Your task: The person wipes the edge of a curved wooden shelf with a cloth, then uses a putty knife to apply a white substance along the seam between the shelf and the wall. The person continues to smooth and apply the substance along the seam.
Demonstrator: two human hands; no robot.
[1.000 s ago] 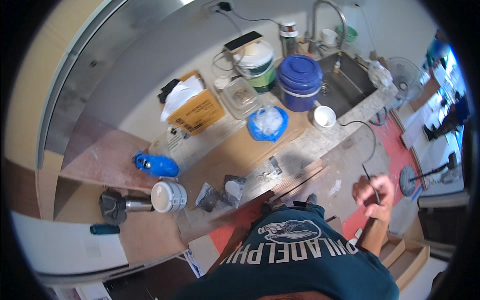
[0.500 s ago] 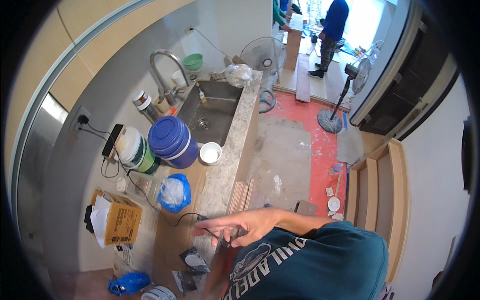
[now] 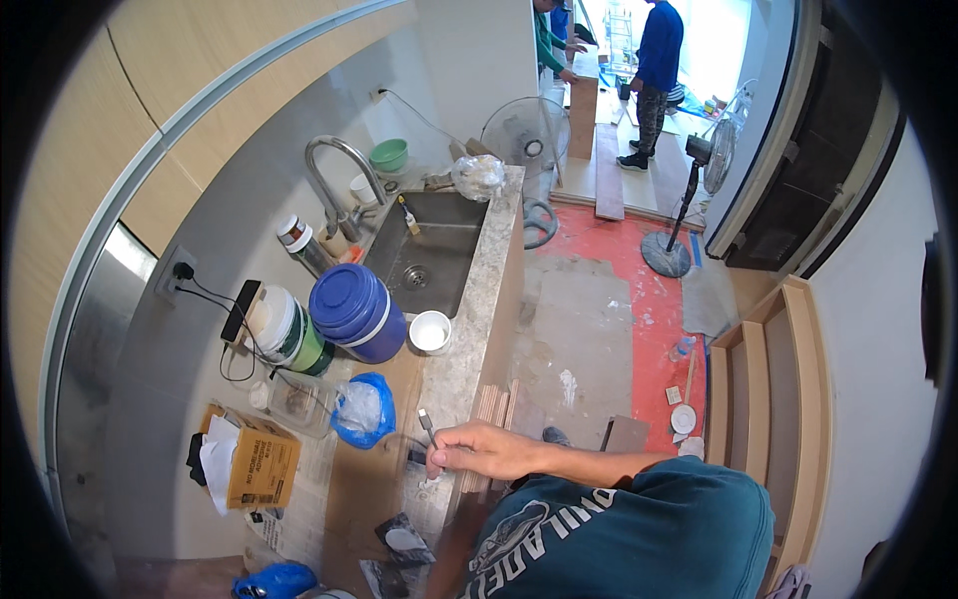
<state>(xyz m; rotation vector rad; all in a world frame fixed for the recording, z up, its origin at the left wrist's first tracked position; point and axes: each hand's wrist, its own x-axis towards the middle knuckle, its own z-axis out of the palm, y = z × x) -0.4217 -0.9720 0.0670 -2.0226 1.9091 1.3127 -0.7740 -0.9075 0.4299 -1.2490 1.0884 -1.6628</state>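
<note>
My right hand reaches in over the counter's near edge. Its thumb and fingers are pinched on a cable plug, with the plug's narrow tip pointing up and away from the fingers. Part of a dark cable curves beside the fingertips; much of it is hard to make out. Just beyond lies a blue plastic bag with clear plastic in it. Nearer the bottom, dark flat pieces rest on brown board. I cannot see my left hand.
Along the counter stand a blue lidded jug, a white bowl, a bucket, a cardboard box and a sink. A standing fan and wooden shelves are to the right. Two people work farther back.
My right hand has closed from loosely spread fingers into a pinch, and the plug now points upward. The view has shifted, so the counter things sit farther right and lower.
</note>
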